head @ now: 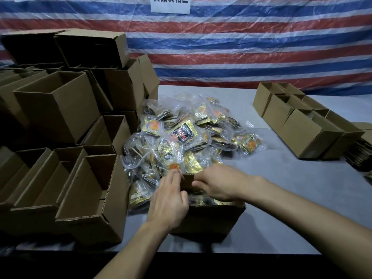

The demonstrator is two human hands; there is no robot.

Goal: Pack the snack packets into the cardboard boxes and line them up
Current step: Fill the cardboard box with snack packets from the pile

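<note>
Leaning over the open cardboard box (207,220) at the near edge of the table (281,188), we have one hand at each end of its far flap (188,181), which stands upright between them and runs left to right like the box itself. Our left hand (169,200) lies with its fingers (175,177) nearly straight, tips touching the flap's left end and holding nothing. Our right hand (217,184) curls its fingers at the flap's right end, but we cannot tell whether they pinch the cardboard or only press against it. Gold and black packets (203,200) show inside the box, so we judge it loaded and the flap due to fold toward us. The pile of snack packets (181,133) lies just beyond the flap, about equally near both hands. Empty boxes (80,188) stack on our left, and a row of boxes (302,125) stands well apart on the right.
</note>
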